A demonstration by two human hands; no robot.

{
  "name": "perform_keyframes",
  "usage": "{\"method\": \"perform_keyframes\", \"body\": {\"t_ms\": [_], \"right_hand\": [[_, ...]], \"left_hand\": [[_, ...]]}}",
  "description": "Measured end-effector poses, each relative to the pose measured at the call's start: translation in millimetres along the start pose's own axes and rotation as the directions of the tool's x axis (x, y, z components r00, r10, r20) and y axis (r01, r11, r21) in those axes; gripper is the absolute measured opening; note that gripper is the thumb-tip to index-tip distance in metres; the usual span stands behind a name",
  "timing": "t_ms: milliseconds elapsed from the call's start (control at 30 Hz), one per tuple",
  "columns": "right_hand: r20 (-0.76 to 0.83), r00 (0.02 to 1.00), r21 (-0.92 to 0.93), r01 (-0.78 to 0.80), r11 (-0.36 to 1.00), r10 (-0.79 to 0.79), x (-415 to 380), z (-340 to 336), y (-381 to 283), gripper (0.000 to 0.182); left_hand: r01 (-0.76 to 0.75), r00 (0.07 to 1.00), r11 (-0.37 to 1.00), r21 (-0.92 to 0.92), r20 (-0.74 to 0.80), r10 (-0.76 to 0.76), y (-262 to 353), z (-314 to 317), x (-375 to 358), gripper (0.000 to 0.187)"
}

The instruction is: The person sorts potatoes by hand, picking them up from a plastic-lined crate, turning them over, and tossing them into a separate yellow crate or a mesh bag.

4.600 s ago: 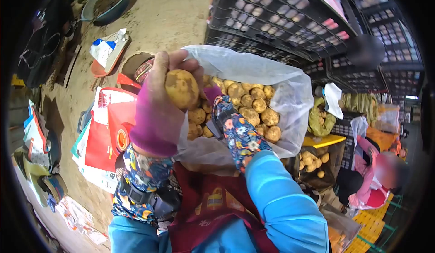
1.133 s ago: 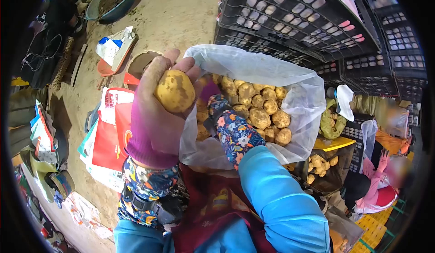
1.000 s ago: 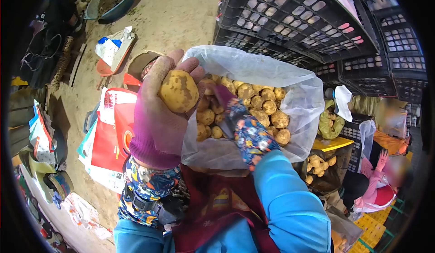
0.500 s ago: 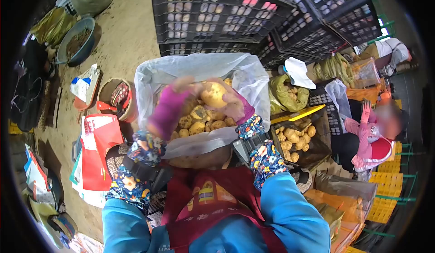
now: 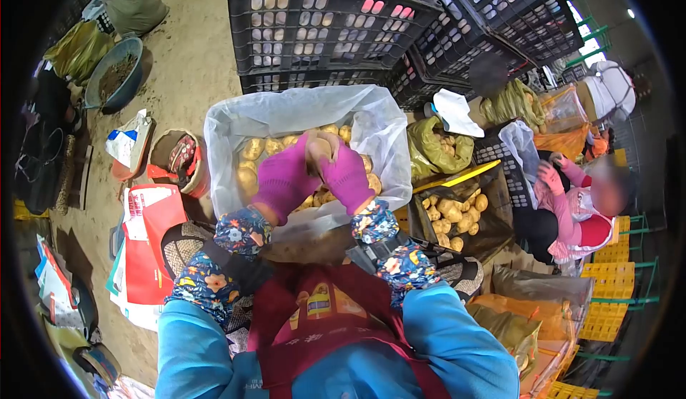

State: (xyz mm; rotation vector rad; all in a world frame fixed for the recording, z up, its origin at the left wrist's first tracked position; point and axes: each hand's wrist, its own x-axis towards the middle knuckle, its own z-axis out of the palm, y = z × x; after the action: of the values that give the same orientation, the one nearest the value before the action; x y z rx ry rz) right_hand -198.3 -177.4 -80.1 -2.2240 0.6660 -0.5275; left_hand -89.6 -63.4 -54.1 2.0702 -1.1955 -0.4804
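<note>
Head view: a potato (image 5: pixel 323 149) is clasped between the left hand (image 5: pixel 284 179) and the right hand (image 5: pixel 346 177), both gloved in pink and pressed together just above the open plastic bag (image 5: pixel 379 124) filled with more potatoes. Black crates (image 5: pixel 321 27) are stacked behind the bag, and another person (image 5: pixel 582 210) is seated to the right.

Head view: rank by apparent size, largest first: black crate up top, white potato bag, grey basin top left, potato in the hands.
1. black crate
2. white bag, looks about as wide as the crate but sits nearer the camera, so the order is unsure
3. grey basin
4. potato, mostly hidden between the left hand and right hand
</note>
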Motion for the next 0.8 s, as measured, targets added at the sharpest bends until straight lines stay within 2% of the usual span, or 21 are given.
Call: {"method": "perform_keyframes", "body": {"t_ms": [67, 100, 200, 233, 300, 333, 400, 433, 500, 533, 600, 667, 700, 733, 800], "right_hand": [[0.011, 1.0, -0.144, -0.004, 0.99, 0.005, 7.6, 11.8, 9.4, 0.036], [-0.086, 0.953, -0.257, 0.26, 0.931, -0.29, 10.6, 20.5, 14.4, 0.025], [-0.108, 0.993, -0.1, 0.033, 0.994, -0.044, 17.5, 26.9, 27.6, 0.034], [-0.102, 0.988, -0.229, 0.089, 0.969, -0.115, 20.9, 32.0, 32.5, 0.035], [-0.061, 0.998, 0.14, -0.018, 0.99, 0.027, 25.2, 30.1, 29.0, 0.04], [-0.025, 0.996, 0.32, -0.078, 0.944, 0.091, 26.8, 28.7, 25.3, 0.044], [-0.128, 0.985, 0.362, -0.066, 0.93, 0.12, 28.0, 29.7, 17.7, 0.05], [-0.185, 0.973, 0.383, -0.055, 0.922, 0.135, 30.6, 28.5, 11.0, 0.055], [0.158, 0.969, 0.635, -0.246, 0.732, 0.188, 25.2, 11.7, -11.1, 0.065], [0.061, 0.994, 0.265, -0.106, 0.958, 0.093, 14.2, 25.8, 9.6, 0.059], [-0.066, 0.997, 0.3, 0.045, 0.953, -0.026, -1.6, 30.7, 27.2, 0.048], [-0.132, 0.99, 0.614, 0.037, 0.789, 0.056, -5.8, 14.7, 31.3, 0.039], [-0.052, 0.949, 0.819, -0.137, 0.557, 0.31, -16.1, -8.2, 32.8, 0.038], [0.104, 0.864, 0.943, -0.243, 0.228, 0.492, -27.5, -30.8, 34.9, 0.036], [-0.056, 0.771, 0.969, -0.112, 0.222, 0.634, -54.5, -80.7, 78.2, 0.035]], "left_hand": [[-0.029, 0.997, 0.996, 0.08, -0.062, 0.034, -6.9, -5.3, -2.2, 0.075], [-0.035, 0.995, 0.992, 0.12, -0.09, 0.046, -10.8, -6.8, -5.1, 0.074], [-0.065, 0.988, 0.988, 0.141, -0.129, 0.084, -19.5, -9.5, -6.2, 0.075], [-0.052, 0.988, 0.988, 0.145, -0.134, 0.072, -20.0, -11.6, -3.9, 0.075], [-0.029, 0.989, 0.988, 0.152, -0.14, 0.051, -21.1, -16.1, -3.2, 0.077], [-0.013, 0.99, 0.996, 0.086, -0.141, 0.025, -23.5, -17.3, -2.2, 0.076], [0.014, 0.991, 0.999, -0.045, -0.132, -0.02, -30.5, -19.6, -0.4, 0.073], [-0.011, 0.99, 0.999, -0.046, -0.139, 0.004, -33.7, -19.4, 0.8, 0.073], [-0.078, 0.988, 0.995, -0.059, -0.135, 0.069, -37.6, -13.1, 0.6, 0.074], [-0.055, 0.998, 0.989, -0.139, -0.04, 0.05, -29.9, -16.0, -0.8, 0.074], [-0.038, 0.98, 0.956, -0.289, 0.178, 0.093, -11.0, -28.1, 2.4, 0.074], [-0.309, 0.946, 0.891, -0.332, -0.006, 0.325, -26.8, -2.2, 3.6, 0.075], [-0.25, 0.959, 0.868, -0.43, 0.016, 0.284, -23.6, -1.2, 4.7, 0.075], [-0.173, 0.972, 0.838, -0.517, 0.049, 0.231, -21.0, -2.9, 3.5, 0.075], [-0.057, 0.994, 0.827, -0.559, 0.045, 0.099, -25.0, -5.7, 6.0, 0.074]]}}
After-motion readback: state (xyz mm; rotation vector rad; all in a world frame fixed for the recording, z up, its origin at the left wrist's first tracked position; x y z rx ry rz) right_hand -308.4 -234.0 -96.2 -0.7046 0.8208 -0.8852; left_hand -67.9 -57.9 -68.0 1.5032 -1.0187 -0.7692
